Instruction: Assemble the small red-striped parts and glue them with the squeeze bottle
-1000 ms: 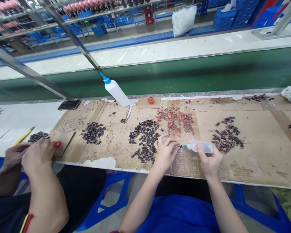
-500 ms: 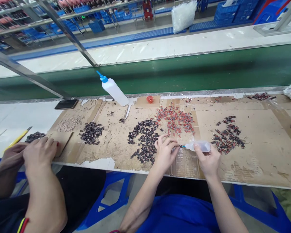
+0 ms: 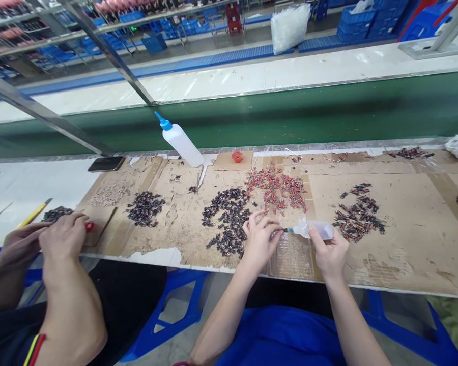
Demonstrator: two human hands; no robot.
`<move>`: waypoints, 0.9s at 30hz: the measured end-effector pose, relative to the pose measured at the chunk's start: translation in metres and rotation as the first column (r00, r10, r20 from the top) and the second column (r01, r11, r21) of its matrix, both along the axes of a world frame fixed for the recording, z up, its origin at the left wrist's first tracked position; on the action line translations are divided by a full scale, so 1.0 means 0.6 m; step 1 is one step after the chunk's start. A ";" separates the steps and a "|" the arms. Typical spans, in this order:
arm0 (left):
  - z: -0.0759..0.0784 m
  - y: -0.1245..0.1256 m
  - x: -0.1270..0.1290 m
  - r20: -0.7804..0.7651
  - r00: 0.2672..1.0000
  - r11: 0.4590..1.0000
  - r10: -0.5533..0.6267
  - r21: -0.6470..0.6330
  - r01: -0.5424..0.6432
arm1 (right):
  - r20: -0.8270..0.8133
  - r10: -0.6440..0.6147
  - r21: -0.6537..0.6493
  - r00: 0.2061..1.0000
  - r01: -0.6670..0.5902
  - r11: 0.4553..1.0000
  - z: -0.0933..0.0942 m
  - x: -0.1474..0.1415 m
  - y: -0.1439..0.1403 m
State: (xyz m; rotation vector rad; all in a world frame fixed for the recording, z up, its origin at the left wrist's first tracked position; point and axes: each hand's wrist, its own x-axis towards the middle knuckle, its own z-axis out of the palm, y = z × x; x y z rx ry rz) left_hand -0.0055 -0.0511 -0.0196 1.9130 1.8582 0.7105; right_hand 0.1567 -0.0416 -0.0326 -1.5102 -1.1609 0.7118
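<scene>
My left hand [image 3: 260,239] pinches a small dark part at its fingertips, just right of a heap of dark parts [image 3: 228,218]. My right hand [image 3: 328,250] grips a small clear squeeze bottle [image 3: 316,230] lying sideways, its blue nozzle tip touching the part in my left hand. Both hands hover over the worn cardboard sheet [image 3: 404,223] near the bench's front edge. A pile of red parts [image 3: 278,189] lies just beyond my hands, and a mixed red and dark pile [image 3: 359,212] lies to the right of the bottle.
A big white bottle with a blue nozzle [image 3: 180,141] leans at the back, near an orange cap [image 3: 236,156]. A co-worker's hands [image 3: 49,239] work at the left beside another dark pile [image 3: 145,207], a yellow tool [image 3: 33,214] and a phone [image 3: 107,163]. Behind runs a green conveyor belt [image 3: 328,109].
The small bottle's nozzle has closed in from the right onto the part in my left hand. The co-worker's hands have shifted slightly. The piles have not moved.
</scene>
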 end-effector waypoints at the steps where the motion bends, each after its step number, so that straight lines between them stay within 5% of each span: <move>1: 0.000 0.000 0.000 0.001 1.000 1.000 0.001 0.002 -0.001 | 0.005 0.015 -0.009 1.000 -0.015 1.000 0.000 0.000 0.000; 8: -0.001 -0.001 0.000 -0.002 1.000 1.000 -0.001 0.015 0.001 | -0.006 -0.008 -0.023 1.000 0.008 1.000 0.000 -0.001 -0.002; 15: 0.000 0.001 -0.009 0.030 1.000 1.000 -0.008 -0.029 0.009 | -0.231 -0.148 0.105 0.961 0.176 0.979 0.003 0.006 0.003; 22: 0.011 0.022 -0.051 -0.051 0.977 0.977 0.208 0.067 -0.204 | -0.133 -0.079 0.154 0.988 0.099 0.983 -0.018 0.004 0.016; 27: 0.007 0.042 -0.040 -0.108 0.980 0.984 0.167 0.073 -0.160 | -0.068 0.000 0.072 0.998 0.005 0.997 -0.034 0.004 0.021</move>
